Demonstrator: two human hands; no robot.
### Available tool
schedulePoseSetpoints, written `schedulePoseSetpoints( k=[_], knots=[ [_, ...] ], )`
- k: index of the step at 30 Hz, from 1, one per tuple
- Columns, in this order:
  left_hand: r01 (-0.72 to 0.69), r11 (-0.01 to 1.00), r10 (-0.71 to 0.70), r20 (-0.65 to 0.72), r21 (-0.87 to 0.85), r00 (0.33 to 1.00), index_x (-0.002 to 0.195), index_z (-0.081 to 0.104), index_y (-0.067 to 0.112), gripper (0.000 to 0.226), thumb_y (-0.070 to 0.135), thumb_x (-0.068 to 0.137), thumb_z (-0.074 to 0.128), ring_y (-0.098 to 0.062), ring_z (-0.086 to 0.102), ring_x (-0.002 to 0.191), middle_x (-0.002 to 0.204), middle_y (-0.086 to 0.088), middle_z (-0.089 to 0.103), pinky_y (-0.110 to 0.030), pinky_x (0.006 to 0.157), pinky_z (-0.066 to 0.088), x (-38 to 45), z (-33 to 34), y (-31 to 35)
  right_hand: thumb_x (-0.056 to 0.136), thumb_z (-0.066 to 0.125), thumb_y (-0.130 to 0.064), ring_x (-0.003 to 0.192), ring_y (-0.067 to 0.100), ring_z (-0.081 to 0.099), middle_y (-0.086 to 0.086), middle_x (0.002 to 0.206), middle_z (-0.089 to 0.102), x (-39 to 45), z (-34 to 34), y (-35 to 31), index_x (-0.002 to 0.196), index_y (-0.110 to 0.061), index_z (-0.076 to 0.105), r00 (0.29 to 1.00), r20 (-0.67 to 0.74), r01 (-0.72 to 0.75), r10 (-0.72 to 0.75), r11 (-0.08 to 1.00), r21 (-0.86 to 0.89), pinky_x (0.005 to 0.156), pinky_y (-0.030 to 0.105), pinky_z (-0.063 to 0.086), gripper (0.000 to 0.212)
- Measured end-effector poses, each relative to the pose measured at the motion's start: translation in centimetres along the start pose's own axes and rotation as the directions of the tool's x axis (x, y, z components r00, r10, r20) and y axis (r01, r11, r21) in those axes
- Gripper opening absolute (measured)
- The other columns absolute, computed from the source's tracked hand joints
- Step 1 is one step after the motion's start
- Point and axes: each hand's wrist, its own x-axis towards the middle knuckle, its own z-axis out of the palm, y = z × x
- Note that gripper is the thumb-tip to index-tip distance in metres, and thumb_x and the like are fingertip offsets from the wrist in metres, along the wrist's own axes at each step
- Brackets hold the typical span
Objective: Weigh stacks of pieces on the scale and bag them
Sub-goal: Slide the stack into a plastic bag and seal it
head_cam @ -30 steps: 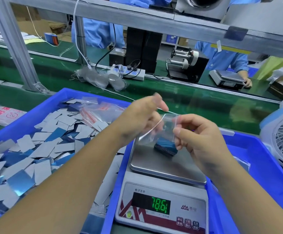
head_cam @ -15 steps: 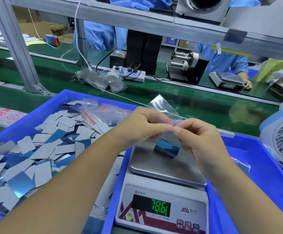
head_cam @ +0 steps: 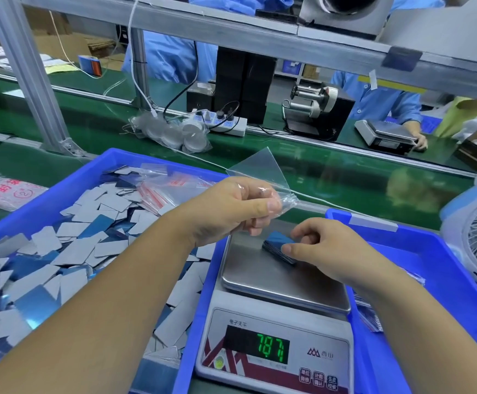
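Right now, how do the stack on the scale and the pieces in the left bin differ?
The stack of pieces is squared up on the scale pan, the right hand pinching it; the loose pieces lie scattered in the blue bin. The stack shows blue on top; many loose ones show grey. Both look like the same rectangular pieces.

Left hand (head_cam: pixel 231 209) pinches clear bag (head_cam: pixel 263 177) above scale (head_cam: pixel 282 285); right hand (head_cam: pixel 325 248) grips blue stack (head_cam: pixel 278 241) on its pan.

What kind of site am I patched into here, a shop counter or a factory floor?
Most likely a factory packing line: a green conveyor belt runs between facing workstations, a blue bin holds loose pieces, and a worker in a blue smock opposite uses another scale.
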Motion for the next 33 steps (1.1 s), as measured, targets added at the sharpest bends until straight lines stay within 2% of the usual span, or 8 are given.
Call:
schedulePoseSetpoints(
  k=[3,6,10,14,17,21,28,33],
  knots=[
    [-0.003,1.000,0.003,0.005,0.006,1.000,0.084,0.052,0.007,0.016,0.014,0.097,0.056,-0.011,0.038,0.058,0.064,0.003,0.043,-0.020,0.054,0.035,0.0,0.1,0.1,0.073,0.079,-0.048,0.053,0.001,0.051,-0.018,0.059,0.060,0.0,-0.1,-0.2,0.078,-0.028,0.067,1.000,0.015,-0.006,0.007,1.000,-0.013,0.060,0.027,0.044,0.024],
    [-0.003,1.000,0.003,-0.015,-0.006,1.000,0.073,0.050,0.015,0.025,0.017,0.097,0.055,-0.011,0.033,0.054,0.062,0.004,0.040,-0.020,0.050,0.030,0.1,0.2,0.2,0.071,0.081,-0.045,0.061,0.008,0.056,-0.012,0.070,0.068,-0.1,0.1,-0.4,0.079,-0.027,0.064,1.000,0.008,0.011,-0.011,1.000,-0.012,0.063,0.030,0.046,0.025],
    [-0.012,0.999,0.019,-0.151,0.048,0.988,0.061,0.045,0.022,0.037,0.028,0.095,0.057,-0.013,0.023,0.050,0.057,0.004,0.033,-0.024,0.049,0.018,0.4,0.4,0.1,0.068,0.081,-0.045,0.061,0.000,0.054,-0.017,0.072,0.064,-0.6,0.8,-0.6,0.081,-0.036,0.056,0.995,-0.037,0.091,-0.094,0.993,-0.071,0.057,0.021,0.040,0.030],
    [0.023,0.995,0.006,-0.290,0.097,0.957,0.052,0.044,0.023,0.043,0.037,0.089,0.063,-0.013,0.023,0.045,0.051,0.001,0.033,-0.021,0.044,0.021,0.7,0.1,-0.2,0.070,0.083,-0.042,0.066,-0.007,0.053,-0.018,0.085,0.061,-0.8,1.1,-0.7,0.089,-0.043,0.057,0.991,-0.042,0.125,-0.125,0.992,-0.008,0.061,0.015,0.038,0.032],
    [0.041,0.994,-0.018,-0.219,0.100,0.975,0.072,0.063,0.011,0.021,0.025,0.088,0.066,-0.008,0.033,0.050,0.058,0.004,0.045,-0.018,0.047,0.025,0.5,-0.1,-0.4,0.073,0.080,-0.041,0.066,-0.008,0.055,-0.022,0.080,0.062,-1.0,1.0,-0.9,0.085,-0.045,0.060,0.988,-0.003,0.152,-0.153,0.986,-0.067,0.055,0.011,0.038,0.023],
    [0.065,0.997,-0.058,-0.196,0.030,0.979,0.090,0.070,0.007,0.007,0.009,0.094,0.065,-0.007,0.038,0.053,0.062,0.004,0.047,-0.016,0.047,0.027,0.4,0.1,-0.5,0.075,0.078,-0.035,0.073,-0.006,0.054,-0.017,0.084,0.061,-1.4,1.2,-1.0,0.079,-0.042,0.059,0.972,-0.023,0.227,-0.232,0.966,-0.123,0.062,0.014,0.036,0.020],
    [0.078,0.994,-0.042,-0.389,0.077,0.920,0.056,0.048,0.018,0.044,0.029,0.093,0.068,-0.004,0.035,0.041,0.050,0.010,0.044,-0.016,0.042,0.026,0.7,0.2,-0.2,0.078,0.075,-0.032,0.077,-0.009,0.053,-0.021,0.084,0.061,-1.3,1.3,-0.9,0.084,-0.041,0.056,0.953,-0.054,0.285,-0.299,0.942,-0.178,0.063,0.007,0.035,0.023],
    [0.073,0.995,-0.094,-0.435,-0.063,0.895,0.049,0.063,0.025,0.043,0.036,0.090,0.068,-0.005,0.027,0.042,0.059,0.004,0.053,-0.019,0.043,0.019,0.7,0.4,0.0,0.082,0.071,-0.031,0.086,-0.010,0.051,-0.019,0.091,0.061,-1.4,1.4,-0.8,0.086,-0.047,0.055,0.937,-0.058,0.328,-0.345,0.924,-0.195,0.070,0.004,0.034,0.023]
  ],
)
